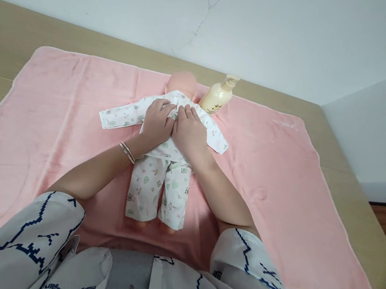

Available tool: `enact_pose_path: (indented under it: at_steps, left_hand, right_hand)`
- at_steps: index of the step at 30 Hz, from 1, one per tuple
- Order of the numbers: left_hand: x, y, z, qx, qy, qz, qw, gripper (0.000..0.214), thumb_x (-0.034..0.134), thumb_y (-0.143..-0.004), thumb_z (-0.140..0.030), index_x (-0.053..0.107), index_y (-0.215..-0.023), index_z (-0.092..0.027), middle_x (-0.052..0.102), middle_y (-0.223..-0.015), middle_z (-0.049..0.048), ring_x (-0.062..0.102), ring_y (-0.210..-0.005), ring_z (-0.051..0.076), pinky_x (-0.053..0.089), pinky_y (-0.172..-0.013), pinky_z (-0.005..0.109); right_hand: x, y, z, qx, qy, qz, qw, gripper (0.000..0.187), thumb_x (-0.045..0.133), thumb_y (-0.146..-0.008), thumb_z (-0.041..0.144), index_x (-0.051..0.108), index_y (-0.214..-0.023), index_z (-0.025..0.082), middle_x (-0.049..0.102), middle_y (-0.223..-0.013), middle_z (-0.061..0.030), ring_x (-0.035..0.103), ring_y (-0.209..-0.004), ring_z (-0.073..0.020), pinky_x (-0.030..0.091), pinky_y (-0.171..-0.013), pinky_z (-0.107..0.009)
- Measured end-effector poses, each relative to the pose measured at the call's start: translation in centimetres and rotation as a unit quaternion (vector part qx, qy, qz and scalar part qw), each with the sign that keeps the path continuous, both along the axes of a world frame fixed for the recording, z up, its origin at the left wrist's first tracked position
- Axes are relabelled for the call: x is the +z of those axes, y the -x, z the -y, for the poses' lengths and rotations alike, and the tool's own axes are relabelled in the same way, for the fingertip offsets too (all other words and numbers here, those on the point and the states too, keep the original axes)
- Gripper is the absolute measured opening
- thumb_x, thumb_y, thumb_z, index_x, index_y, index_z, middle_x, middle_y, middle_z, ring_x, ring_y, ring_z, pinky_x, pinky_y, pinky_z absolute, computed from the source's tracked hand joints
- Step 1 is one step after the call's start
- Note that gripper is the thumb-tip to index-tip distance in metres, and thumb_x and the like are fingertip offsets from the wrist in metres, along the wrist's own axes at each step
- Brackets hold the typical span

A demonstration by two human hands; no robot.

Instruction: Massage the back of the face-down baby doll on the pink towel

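Your left hand (158, 122) and right hand (190, 132) lie flat and unclenched, side by side on the doll (158, 185), mid pink towel (281, 175). A lotion bottle (216, 98) stands at its one o'clock.

Both hands, left (158, 123) and right (189, 132), press flat on the doll's shirt (164, 148).

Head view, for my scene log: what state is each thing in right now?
Doll, lying flat on the towel, dressed in a printed top and trousers.
Towel, spread out over the table.
Pump bottle, upright beside the doll's head, pump top on.
Left hand, open, palm down on the doll's top.
Right hand, open, palm down on the doll's top, beside the left.
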State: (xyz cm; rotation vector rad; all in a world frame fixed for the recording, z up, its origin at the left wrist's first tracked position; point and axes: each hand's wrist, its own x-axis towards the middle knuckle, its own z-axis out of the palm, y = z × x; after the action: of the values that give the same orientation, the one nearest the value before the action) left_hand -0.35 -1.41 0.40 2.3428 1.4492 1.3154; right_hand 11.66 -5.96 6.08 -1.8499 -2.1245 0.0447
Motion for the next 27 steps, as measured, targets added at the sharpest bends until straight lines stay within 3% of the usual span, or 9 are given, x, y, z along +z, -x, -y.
enact_pose_path:
  at_steps: [5,9,12,15,17,20,22,24,27]
  left_hand:
    - [-1.5,-0.1,-1.2,0.004,0.033,0.019,0.999,0.043,0.04,-0.099,-0.029,0.058,-0.135,-0.015,0.054,-0.147,0.016,0.045,-0.141,0.03,0.033,-0.123,0.051]
    - [-2.0,-0.1,-1.6,-0.013,0.039,0.017,0.999,0.046,0.036,-0.101,-0.034,0.056,-0.138,-0.016,0.052,-0.151,0.0151,0.042,-0.146,0.03,0.03,-0.125,0.051]
    - [-1.9,-0.2,-1.6,-0.013,0.045,0.012,0.999,0.046,0.037,-0.1,-0.034,0.056,-0.138,-0.017,0.052,-0.152,0.0146,0.041,-0.146,0.031,0.029,-0.125,0.052]
    - [-1.5,-0.2,-1.2,-0.001,0.04,0.005,0.999,0.044,0.04,-0.098,-0.03,0.059,-0.135,-0.017,0.054,-0.148,0.0142,0.043,-0.144,0.031,0.03,-0.125,0.052]
    - [-1.1,-0.1,-0.7,-0.004,0.026,0.001,1.0,0.041,0.042,-0.096,-0.028,0.062,-0.13,-0.017,0.058,-0.143,0.0134,0.048,-0.139,0.03,0.033,-0.123,0.05]
    - [-0.5,0.1,0.1,-0.014,0.017,0.005,1.0,0.037,0.043,-0.094,-0.027,0.066,-0.121,-0.018,0.062,-0.134,0.0133,0.054,-0.128,0.029,0.041,-0.116,0.05]
    - [-0.4,0.0,0.2,-0.009,0.029,0.014,0.999,0.037,0.041,-0.094,-0.027,0.066,-0.12,-0.018,0.063,-0.132,0.0137,0.055,-0.126,0.03,0.043,-0.114,0.051]
    - [-0.6,-0.1,0.0,-0.001,0.041,0.025,0.999,0.039,0.04,-0.096,-0.03,0.063,-0.125,-0.018,0.06,-0.139,0.0143,0.051,-0.133,0.031,0.038,-0.118,0.054]
    - [-1.0,-0.4,-0.6,0.004,0.053,0.036,0.998,0.044,0.039,-0.099,-0.036,0.056,-0.136,-0.017,0.052,-0.152,0.0151,0.04,-0.146,0.032,0.028,-0.125,0.056]
  right_hand:
    - [-0.4,-1.8,-1.9,0.033,0.006,-0.02,0.999,0.056,0.039,-0.096,0.022,0.048,-0.148,0.002,0.044,-0.158,-0.021,0.037,-0.15,-0.0359,0.034,-0.123,-0.054]
    - [-1.2,-3.9,-3.9,0.105,0.013,-0.049,0.993,0.059,0.034,-0.1,0.032,0.041,-0.154,0.009,0.033,-0.165,-0.0142,0.026,-0.156,-0.0299,0.023,-0.128,-0.054]
    - [-1.4,-3.8,-3.9,0.102,0.014,-0.043,0.994,0.06,0.033,-0.101,0.034,0.04,-0.154,0.009,0.031,-0.166,-0.0144,0.024,-0.156,-0.0299,0.021,-0.129,-0.055]
    - [-0.7,-2.2,-2.4,0.067,0.009,-0.011,0.998,0.059,0.032,-0.1,0.026,0.04,-0.153,0.002,0.034,-0.164,-0.0201,0.028,-0.155,-0.034,0.026,-0.126,-0.056]
    - [-0.1,-1.0,-1.0,0.035,0.004,0.007,0.999,0.056,0.034,-0.099,0.022,0.045,-0.148,0.0,0.043,-0.157,-0.0234,0.038,-0.149,-0.0369,0.035,-0.121,-0.055]
    - [0.6,-0.1,0.4,-0.001,-0.006,0.013,1.0,0.047,0.036,-0.098,0.02,0.059,-0.136,0.004,0.058,-0.145,-0.0241,0.054,-0.135,-0.0387,0.049,-0.108,-0.054]
    - [0.6,-0.3,0.3,-0.001,-0.016,-0.004,1.0,0.044,0.036,-0.098,0.022,0.063,-0.13,0.009,0.061,-0.142,-0.0216,0.057,-0.131,-0.038,0.051,-0.104,-0.055]
    - [0.1,-1.1,-0.6,0.013,-0.017,-0.032,0.999,0.046,0.038,-0.099,0.026,0.06,-0.135,0.01,0.057,-0.147,-0.0198,0.052,-0.137,-0.0375,0.046,-0.111,-0.057]
    - [-1.1,-2.6,-2.6,0.05,-0.001,-0.06,0.997,0.057,0.039,-0.099,0.033,0.046,-0.15,0.007,0.04,-0.161,-0.0187,0.033,-0.152,-0.0358,0.031,-0.123,-0.059]
